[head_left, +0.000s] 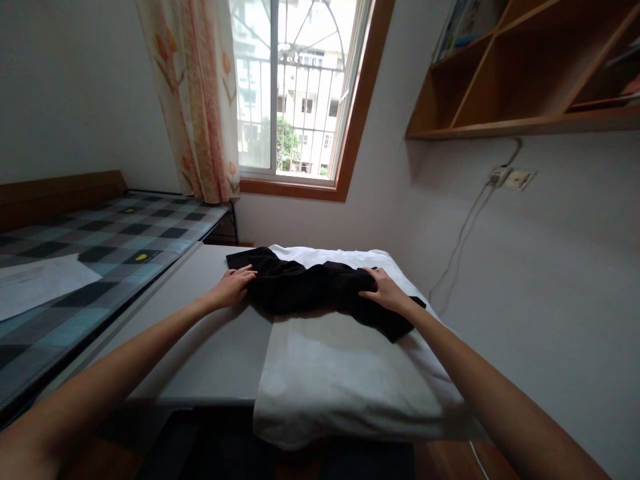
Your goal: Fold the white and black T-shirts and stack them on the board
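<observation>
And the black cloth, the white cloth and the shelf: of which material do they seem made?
Black cloth: soft fabric, matte; it bunches into loose folds. Fibre unclear.
White cloth: fabric too, matte; it creases softly and its front edge droops.
Shelf: probably wood or veneer, slightly shiny; its boards look warm brown, the grain unclear.
</observation>
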Demonstrator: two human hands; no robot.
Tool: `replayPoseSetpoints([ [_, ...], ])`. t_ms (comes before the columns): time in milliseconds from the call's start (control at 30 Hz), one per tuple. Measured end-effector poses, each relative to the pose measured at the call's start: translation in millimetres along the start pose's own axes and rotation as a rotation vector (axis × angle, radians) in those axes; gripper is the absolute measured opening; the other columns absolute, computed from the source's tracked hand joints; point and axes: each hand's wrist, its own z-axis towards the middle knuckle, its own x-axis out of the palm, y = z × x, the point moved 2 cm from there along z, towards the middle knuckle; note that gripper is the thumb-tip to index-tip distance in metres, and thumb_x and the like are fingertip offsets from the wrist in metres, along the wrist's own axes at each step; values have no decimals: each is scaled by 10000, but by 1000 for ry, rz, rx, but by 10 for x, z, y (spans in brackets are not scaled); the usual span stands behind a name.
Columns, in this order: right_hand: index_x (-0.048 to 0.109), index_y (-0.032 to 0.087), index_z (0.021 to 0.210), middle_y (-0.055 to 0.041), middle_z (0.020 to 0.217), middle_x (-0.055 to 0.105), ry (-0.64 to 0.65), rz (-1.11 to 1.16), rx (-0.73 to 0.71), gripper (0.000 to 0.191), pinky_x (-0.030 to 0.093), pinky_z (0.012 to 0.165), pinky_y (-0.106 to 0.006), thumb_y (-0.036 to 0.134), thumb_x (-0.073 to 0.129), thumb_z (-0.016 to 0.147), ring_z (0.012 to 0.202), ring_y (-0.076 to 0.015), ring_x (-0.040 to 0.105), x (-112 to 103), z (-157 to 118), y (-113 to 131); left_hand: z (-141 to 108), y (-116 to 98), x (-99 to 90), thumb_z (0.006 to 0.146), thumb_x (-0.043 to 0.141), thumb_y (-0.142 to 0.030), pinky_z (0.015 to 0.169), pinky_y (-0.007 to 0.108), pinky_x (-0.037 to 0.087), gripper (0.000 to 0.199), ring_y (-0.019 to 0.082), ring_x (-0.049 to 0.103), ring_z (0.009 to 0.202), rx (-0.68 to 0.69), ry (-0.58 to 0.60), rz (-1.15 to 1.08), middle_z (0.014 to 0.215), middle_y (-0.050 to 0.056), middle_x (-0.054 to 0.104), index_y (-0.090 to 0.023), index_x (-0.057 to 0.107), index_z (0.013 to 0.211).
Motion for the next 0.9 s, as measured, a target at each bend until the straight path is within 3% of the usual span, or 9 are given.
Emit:
replayPoseSetpoints([
  [133, 655, 188, 1037, -102, 1014, 615, 7, -190, 118, 309, 470, 818, -355, 334, 657, 763, 939, -255, 590, -172, -14, 64, 133, 47, -238, 774, 370, -217, 853, 362, 480, 318, 232, 638, 887, -146, -217, -273, 902, 77, 694, -160, 627, 953],
  [233, 664, 190, 930, -119, 1022, 633, -148, -263, 222, 213, 455, 759, -376, 331, 561, 809, 892, -273, 578, -443, 20, 103, 189, 18, -527, 803, 351, -312, 768, 314, 483, 313, 209, 613, 805, -190, -422, -372, 849, 61, 668, -153, 607, 888],
  [333, 651, 184, 894, -131, 1101, 633, -478, -231, 236, 186, 431, 824, -431, 267, 523, 785, 1009, -319, 529, -779, 56, 76, 164, -90, -745, 774, 490, -433, 737, 282, 469, 327, 204, 610, 799, -115, -359, -323, 860, 31, 669, -181, 608, 945],
  [400, 637, 181, 912, -122, 1041, 654, -559, -73, 260, 212, 442, 807, -420, 228, 500, 757, 985, -305, 539, -934, 63, 4, 121, -171, -799, 669, 648, -462, 725, 272, 460, 405, 215, 619, 798, -54, -228, -228, 863, 16, 678, -220, 622, 992],
  [467, 609, 168, 1034, -100, 887, 664, -457, 155, 328, 325, 467, 695, -366, 220, 473, 743, 822, -255, 577, -992, 43, -80, 85, -228, -790, 617, 704, -419, 733, 279, 455, 406, 231, 630, 803, -41, -162, -145, 855, 19, 689, -245, 646, 980],
  [533, 547, 157, 1186, -64, 780, 652, -247, 350, 393, 473, 456, 584, -313, 233, 478, 724, 675, -212, 574, -970, -21, -121, 76, -264, -742, 646, 664, -362, 759, 299, 461, 301, 244, 636, 824, -52, -181, -140, 859, 37, 696, -233, 669, 918],
  [667, 600, 192, 1200, -58, 945, 694, 343, 491, 262, 534, 497, 635, -280, 247, 574, 670, 781, -204, 631, -847, -271, -21, 102, -343, -615, 698, 541, -283, 807, 337, 487, 240, 242, 642, 857, -17, -149, -381, 887, 46, 707, -183, 678, 867],
  [767, 710, 216, 1059, -33, 946, 707, 706, 349, 119, 450, 512, 704, -281, 320, 705, 622, 846, -227, 642, -739, -509, 58, 66, -468, -538, 716, 537, -288, 824, 323, 502, 340, 225, 646, 896, 33, 64, -538, 969, 26, 713, -183, 671, 1010],
  [900, 755, 201, 805, -5, 715, 671, 779, 100, 89, 349, 498, 643, -296, 335, 812, 488, 712, -231, 620, -530, -718, 46, -68, -697, -369, 548, 769, -339, 841, 304, 507, 729, 250, 640, 995, 126, 470, -400, 1153, 32, 685, -237, 594, 1248],
])
